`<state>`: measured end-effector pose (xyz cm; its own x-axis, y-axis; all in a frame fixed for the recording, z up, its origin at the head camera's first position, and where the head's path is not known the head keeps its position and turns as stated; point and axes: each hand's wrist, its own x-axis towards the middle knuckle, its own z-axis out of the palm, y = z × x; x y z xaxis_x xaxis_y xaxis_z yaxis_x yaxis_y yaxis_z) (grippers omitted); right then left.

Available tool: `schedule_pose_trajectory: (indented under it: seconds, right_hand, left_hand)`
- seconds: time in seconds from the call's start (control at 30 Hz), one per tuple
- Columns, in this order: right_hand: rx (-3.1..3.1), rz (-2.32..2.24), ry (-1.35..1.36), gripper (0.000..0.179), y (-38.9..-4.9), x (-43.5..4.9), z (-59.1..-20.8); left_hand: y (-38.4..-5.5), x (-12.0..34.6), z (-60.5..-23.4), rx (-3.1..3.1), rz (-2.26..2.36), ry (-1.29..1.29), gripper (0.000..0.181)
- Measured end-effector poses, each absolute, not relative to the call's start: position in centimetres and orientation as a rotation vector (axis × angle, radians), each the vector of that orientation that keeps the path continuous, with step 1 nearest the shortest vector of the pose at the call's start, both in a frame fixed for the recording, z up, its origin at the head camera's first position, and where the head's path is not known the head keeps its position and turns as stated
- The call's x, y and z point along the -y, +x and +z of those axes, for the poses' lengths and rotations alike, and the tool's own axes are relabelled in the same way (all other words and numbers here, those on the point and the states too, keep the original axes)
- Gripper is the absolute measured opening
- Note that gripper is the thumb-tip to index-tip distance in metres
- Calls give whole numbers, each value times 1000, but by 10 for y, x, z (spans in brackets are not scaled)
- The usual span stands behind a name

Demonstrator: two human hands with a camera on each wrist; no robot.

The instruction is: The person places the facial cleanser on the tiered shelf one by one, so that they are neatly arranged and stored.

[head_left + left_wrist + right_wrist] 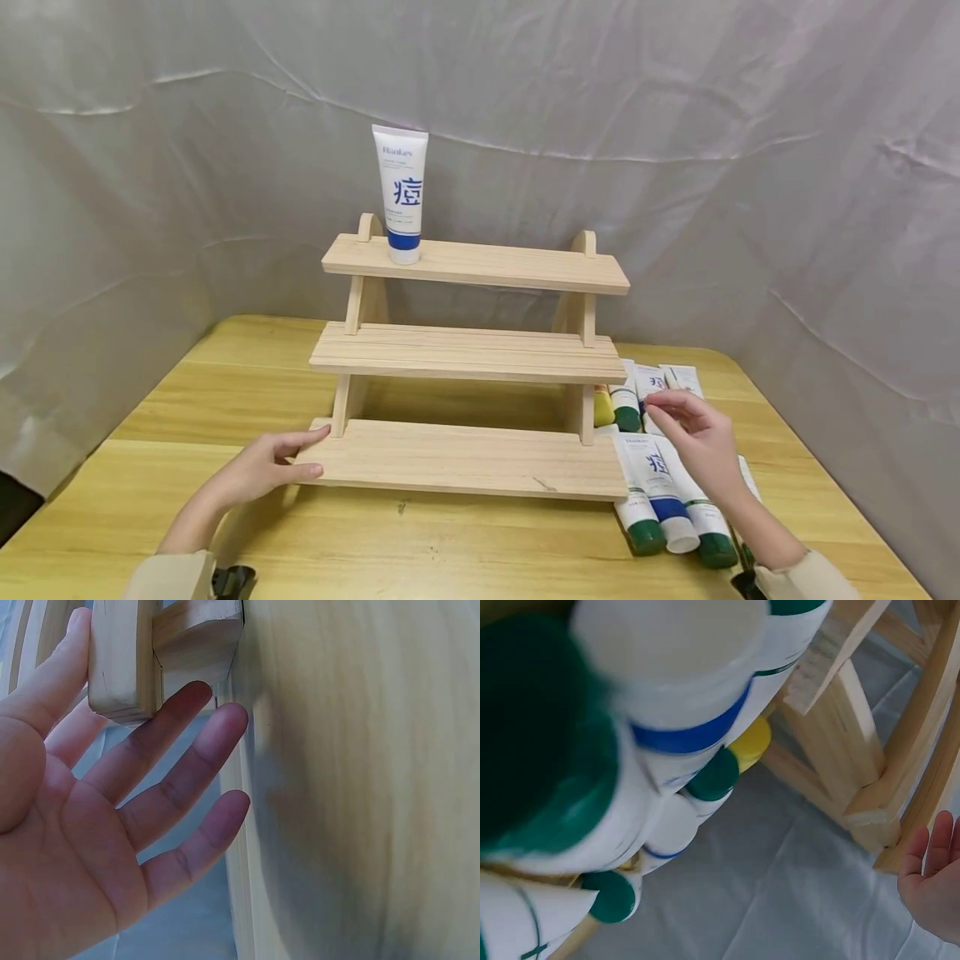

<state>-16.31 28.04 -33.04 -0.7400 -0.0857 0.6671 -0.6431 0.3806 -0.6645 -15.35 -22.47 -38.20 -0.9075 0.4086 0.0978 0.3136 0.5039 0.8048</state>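
Note:
A three-tier wooden display stand stands in the middle of the table. My left hand holds the left end of its lowest board; in the left wrist view, the board end sits between thumb and index finger, with the other fingers extended below. My right hand hovers over the tubes at the right, thumb and fingers bent loosely, nothing visible in it. Under it lies a white tube with a blue band. Another such white tube stands cap down at the left of the top board.
Several tubes lie in two rows beside the stand's right end, among them a green-capped tube and a yellow tube partly hidden by the stand. A grey cloth hangs behind the wooden table.

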Motion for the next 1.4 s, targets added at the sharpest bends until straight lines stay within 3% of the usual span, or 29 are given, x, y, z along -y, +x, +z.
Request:
schedule_pose_trajectory:
  seconds: [0.1, 0.37, 0.6, 1.1, 1.4]
  right_hand:
    - [2162, 1308, 570, 13, -162, -293, -336]
    - [2109, 1407, 648, 23, -190, -361, -396]
    - [2261, 1217, 412, 24, -196, -397, -427]
    - [2640, 1127, 234, 32, -166, -429, -410]
    - [2778, 1038, 163, 34, -135, -407, -373]
  left_hand:
    - [-153, 225, -382, -2631, 1378, 618, 55]
    - [-154, 226, -383, -2602, 1395, 636, 55]
    - [-154, 226, -383, -2582, 1404, 618, 56]
    - [-154, 227, -383, -2581, 1411, 644, 55]
    - [-155, 226, -383, -2591, 1402, 636, 56]
